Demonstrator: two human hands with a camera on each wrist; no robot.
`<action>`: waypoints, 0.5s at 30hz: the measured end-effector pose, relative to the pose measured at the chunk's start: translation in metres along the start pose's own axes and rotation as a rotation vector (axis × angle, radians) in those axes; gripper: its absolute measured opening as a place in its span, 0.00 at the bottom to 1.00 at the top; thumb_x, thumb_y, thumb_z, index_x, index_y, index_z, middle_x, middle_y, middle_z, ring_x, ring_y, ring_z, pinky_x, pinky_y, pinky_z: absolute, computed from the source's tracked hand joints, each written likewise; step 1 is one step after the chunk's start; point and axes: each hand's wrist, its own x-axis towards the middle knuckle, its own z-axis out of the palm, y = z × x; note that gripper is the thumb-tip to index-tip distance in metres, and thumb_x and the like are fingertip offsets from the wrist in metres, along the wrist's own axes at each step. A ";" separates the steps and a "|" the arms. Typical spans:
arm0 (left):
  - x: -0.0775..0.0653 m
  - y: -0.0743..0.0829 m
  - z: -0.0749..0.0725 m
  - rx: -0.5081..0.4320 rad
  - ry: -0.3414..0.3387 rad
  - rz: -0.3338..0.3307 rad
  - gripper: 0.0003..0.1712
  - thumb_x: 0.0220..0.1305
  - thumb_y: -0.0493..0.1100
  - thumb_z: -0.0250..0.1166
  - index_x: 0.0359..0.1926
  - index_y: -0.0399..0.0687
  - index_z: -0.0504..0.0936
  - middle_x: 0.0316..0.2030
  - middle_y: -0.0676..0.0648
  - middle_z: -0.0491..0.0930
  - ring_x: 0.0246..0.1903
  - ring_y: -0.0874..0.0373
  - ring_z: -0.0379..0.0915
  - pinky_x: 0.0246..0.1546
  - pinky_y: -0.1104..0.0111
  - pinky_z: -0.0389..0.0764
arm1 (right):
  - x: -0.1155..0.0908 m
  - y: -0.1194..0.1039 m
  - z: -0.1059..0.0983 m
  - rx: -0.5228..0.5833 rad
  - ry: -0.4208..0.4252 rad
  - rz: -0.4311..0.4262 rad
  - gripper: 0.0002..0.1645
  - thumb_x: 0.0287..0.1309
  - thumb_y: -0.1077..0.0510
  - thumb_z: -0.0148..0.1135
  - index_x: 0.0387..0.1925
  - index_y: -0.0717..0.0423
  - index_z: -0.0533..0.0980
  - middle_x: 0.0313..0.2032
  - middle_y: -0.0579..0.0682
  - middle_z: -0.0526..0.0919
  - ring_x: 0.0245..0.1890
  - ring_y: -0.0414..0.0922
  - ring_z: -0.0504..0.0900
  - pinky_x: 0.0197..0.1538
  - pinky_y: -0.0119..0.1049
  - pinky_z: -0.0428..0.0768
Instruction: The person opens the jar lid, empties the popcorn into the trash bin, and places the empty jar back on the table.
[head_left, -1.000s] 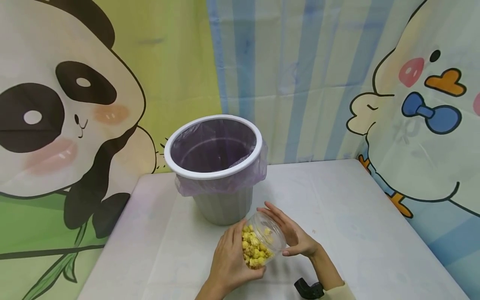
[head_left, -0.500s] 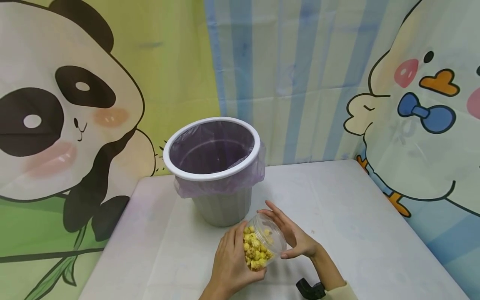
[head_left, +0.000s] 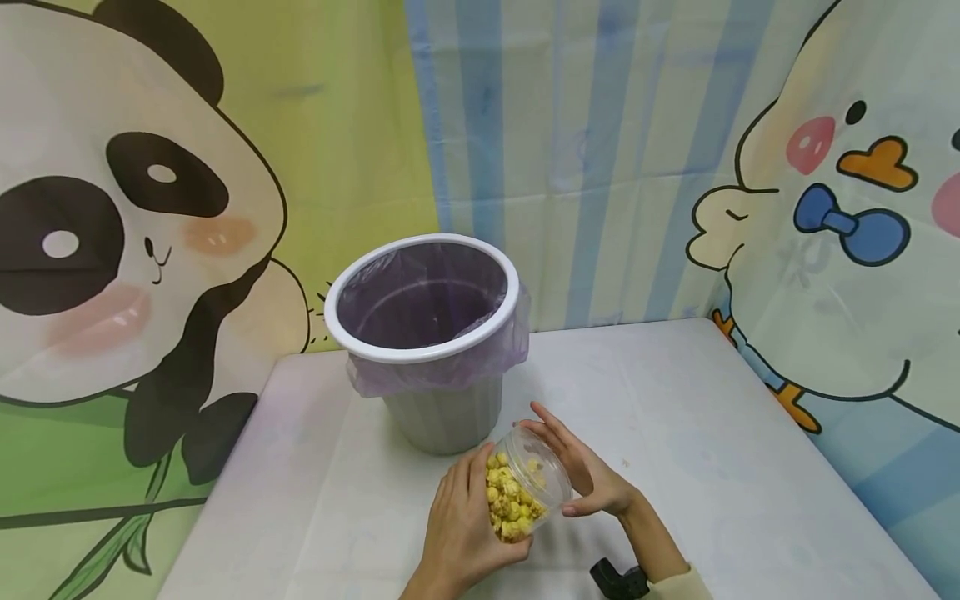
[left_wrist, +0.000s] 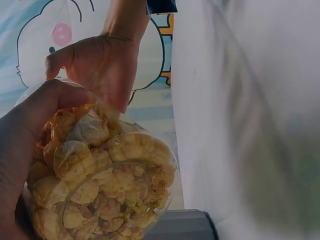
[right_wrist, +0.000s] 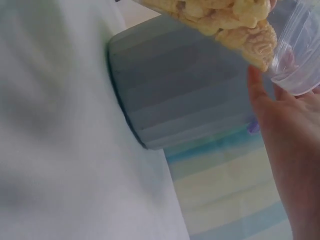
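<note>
A clear plastic jar of yellow popcorn (head_left: 512, 502) is held tilted over the table, its clear ribbed end up and to the right. My left hand (head_left: 467, 527) grips the jar's body from the left; in the left wrist view its thumb crosses the plastic and popcorn (left_wrist: 107, 195) shows through the base. My right hand (head_left: 592, 475) is at the clear end, fingers extended and spread. From the right wrist, the fingers of that hand (right_wrist: 295, 130) lie beside the clear end (right_wrist: 300, 52), partly behind it. Whether a lid covers this end is unclear.
Behind the hands stands a grey bin (head_left: 446, 412) with a white rim and a purple liner folded over it. A white cloth covers the table (head_left: 675, 433). Cartoon-printed curtains (head_left: 525, 150) hang around it. A black device (head_left: 621, 579) sits at the right wrist.
The camera view has shifted slightly. Both hands and the jar keep nearly the same positions.
</note>
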 end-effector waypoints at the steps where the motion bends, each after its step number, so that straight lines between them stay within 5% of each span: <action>1: 0.000 0.000 0.000 -0.001 0.003 0.002 0.63 0.18 0.64 0.74 0.61 0.41 0.65 0.50 0.48 0.69 0.46 0.57 0.68 0.45 0.62 0.74 | 0.001 -0.001 0.000 0.001 -0.013 -0.004 0.66 0.46 0.58 0.67 0.70 0.60 0.28 0.69 0.65 0.39 0.68 0.59 0.38 0.63 0.61 0.48; 10: -0.001 -0.001 0.002 0.007 -0.009 0.001 0.62 0.21 0.64 0.73 0.62 0.43 0.64 0.50 0.49 0.69 0.45 0.58 0.68 0.44 0.63 0.74 | -0.004 -0.002 0.001 -0.044 0.031 0.114 0.60 0.45 0.53 0.70 0.70 0.62 0.43 0.69 0.63 0.42 0.66 0.60 0.45 0.63 0.52 0.55; 15: -0.002 -0.001 0.002 0.004 -0.013 0.008 0.62 0.21 0.64 0.73 0.62 0.43 0.64 0.49 0.48 0.69 0.45 0.57 0.69 0.43 0.62 0.74 | -0.002 -0.002 -0.001 -0.088 0.002 0.069 0.58 0.45 0.55 0.69 0.69 0.66 0.44 0.68 0.64 0.45 0.66 0.58 0.46 0.64 0.50 0.54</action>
